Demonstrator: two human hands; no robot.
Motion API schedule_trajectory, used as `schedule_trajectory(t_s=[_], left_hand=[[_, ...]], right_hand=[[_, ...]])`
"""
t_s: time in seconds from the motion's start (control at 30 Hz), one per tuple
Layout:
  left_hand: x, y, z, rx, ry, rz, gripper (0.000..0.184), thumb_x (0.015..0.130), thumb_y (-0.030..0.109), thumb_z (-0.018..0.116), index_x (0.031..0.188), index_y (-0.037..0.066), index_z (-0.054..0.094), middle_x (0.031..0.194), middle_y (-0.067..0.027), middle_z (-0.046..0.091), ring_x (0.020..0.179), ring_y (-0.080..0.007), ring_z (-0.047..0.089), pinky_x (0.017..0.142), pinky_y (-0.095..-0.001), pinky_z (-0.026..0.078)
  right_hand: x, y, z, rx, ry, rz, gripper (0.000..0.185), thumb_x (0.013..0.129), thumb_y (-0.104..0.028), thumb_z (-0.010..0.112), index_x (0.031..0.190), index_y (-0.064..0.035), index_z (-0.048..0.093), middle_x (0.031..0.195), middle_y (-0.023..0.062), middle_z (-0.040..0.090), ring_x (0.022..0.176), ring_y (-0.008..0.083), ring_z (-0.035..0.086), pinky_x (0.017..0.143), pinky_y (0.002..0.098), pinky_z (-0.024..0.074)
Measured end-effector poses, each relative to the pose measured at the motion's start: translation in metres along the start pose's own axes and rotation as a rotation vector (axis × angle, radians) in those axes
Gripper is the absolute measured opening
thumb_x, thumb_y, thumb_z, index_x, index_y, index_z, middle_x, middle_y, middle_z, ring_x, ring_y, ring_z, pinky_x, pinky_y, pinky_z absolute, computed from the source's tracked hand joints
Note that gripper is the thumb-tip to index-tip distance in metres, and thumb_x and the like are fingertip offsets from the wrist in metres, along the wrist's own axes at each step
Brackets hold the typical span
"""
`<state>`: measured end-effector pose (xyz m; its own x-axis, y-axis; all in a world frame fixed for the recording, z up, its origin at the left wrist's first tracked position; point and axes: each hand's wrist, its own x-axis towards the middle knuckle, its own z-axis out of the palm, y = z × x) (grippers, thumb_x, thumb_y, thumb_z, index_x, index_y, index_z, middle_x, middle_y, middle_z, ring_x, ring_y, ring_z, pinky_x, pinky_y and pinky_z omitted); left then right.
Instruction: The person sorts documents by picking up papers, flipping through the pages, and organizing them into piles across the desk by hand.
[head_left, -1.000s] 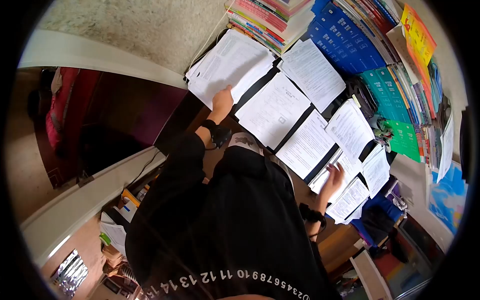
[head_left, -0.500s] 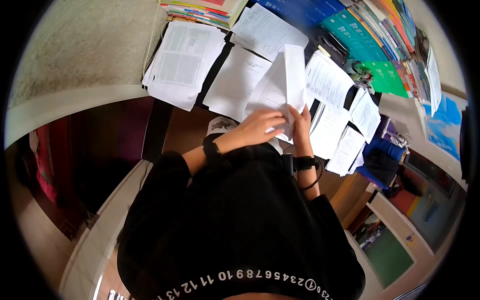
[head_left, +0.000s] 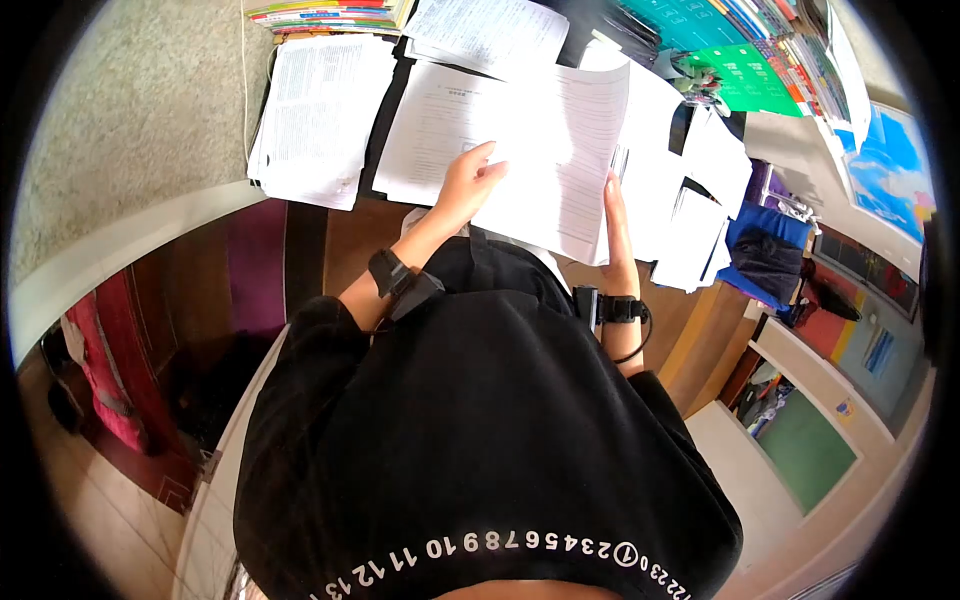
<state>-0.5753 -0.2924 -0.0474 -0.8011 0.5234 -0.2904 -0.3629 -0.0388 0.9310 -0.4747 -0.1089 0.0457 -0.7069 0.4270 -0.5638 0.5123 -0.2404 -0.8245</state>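
A printed white sheet (head_left: 570, 185), with lines of text, lies spread in front of me, its right side curving upward. My left hand (head_left: 468, 188) is over its left part, thumb and forefinger apart; the other fingers are curled out of sight. Along the sheet's right edge my right hand (head_left: 617, 228) stands edge-on, fingers stretched out and touching the paper; its thumb is hidden. A printed page (head_left: 425, 125) shows to the left, partly beneath the sheet. Both wrists wear black bands.
A thick paper stack (head_left: 320, 120) lies at the far left. More papers (head_left: 488, 35) lie behind, and others (head_left: 692, 235) to the right. Coloured books (head_left: 330, 18) stand at the back left; a green book (head_left: 750, 75) and more books are at the back right.
The sheet, earlier folded upright between my hands, has been spread flatter. My left hand has moved left, away from my right, which now has straightened fingers. The view has shifted too.
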Motion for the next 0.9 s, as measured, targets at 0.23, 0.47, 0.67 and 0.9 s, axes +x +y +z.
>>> schedule_trajectory(t_s=[0.23,0.47,0.67,0.9], left_hand=[[-0.001,-0.011,-0.004,-0.008,0.118,0.149,0.024,0.088,0.009,0.057,0.107,-0.005,0.055,0.077,-0.0017,0.06,0.07,-0.0043,0.052,0.06,-0.0217,0.042],[-0.01,0.043,0.001,-0.198,0.034,-0.022,0.027,0.09,0.012,0.054,0.114,-0.001,0.054,0.098,-0.0069,0.062,0.086,-0.0107,0.06,0.073,-0.0226,0.048],[0.0,0.033,0.005,-0.127,0.054,0.046,0.025,0.091,0.014,0.054,0.111,-0.001,0.056,0.094,-0.0042,0.062,0.082,-0.0077,0.058,0.07,-0.0218,0.047],[-0.004,0.043,0.003,-0.18,0.088,0.036,0.024,0.091,0.014,0.054,0.108,-0.002,0.057,0.093,-0.0039,0.062,0.081,-0.0072,0.057,0.069,-0.0218,0.047]], right_hand=[[0.007,0.016,-0.022,-0.114,-0.027,-0.12,0.04,0.089,-0.013,0.052,0.126,0.0013,0.045,0.113,0.0111,0.056,0.102,0.0185,0.053,0.087,0.0302,0.0418],[0.003,0.006,-0.028,-0.133,0.015,-0.135,0.025,0.09,-0.01,0.052,0.112,0.0027,0.054,0.093,0.0055,0.061,0.084,0.0129,0.055,0.075,0.0271,0.045],[-0.001,0.002,-0.031,-0.145,0.021,-0.175,0.023,0.091,-0.014,0.054,0.108,0.0017,0.056,0.09,0.0036,0.061,0.08,0.0106,0.055,0.07,0.0247,0.0449],[-0.011,-0.006,-0.048,-0.273,-0.008,-0.194,0.02,0.091,-0.019,0.055,0.102,-0.0024,0.059,0.073,0.001,0.062,0.061,0.006,0.056,0.049,0.0196,0.0423]])
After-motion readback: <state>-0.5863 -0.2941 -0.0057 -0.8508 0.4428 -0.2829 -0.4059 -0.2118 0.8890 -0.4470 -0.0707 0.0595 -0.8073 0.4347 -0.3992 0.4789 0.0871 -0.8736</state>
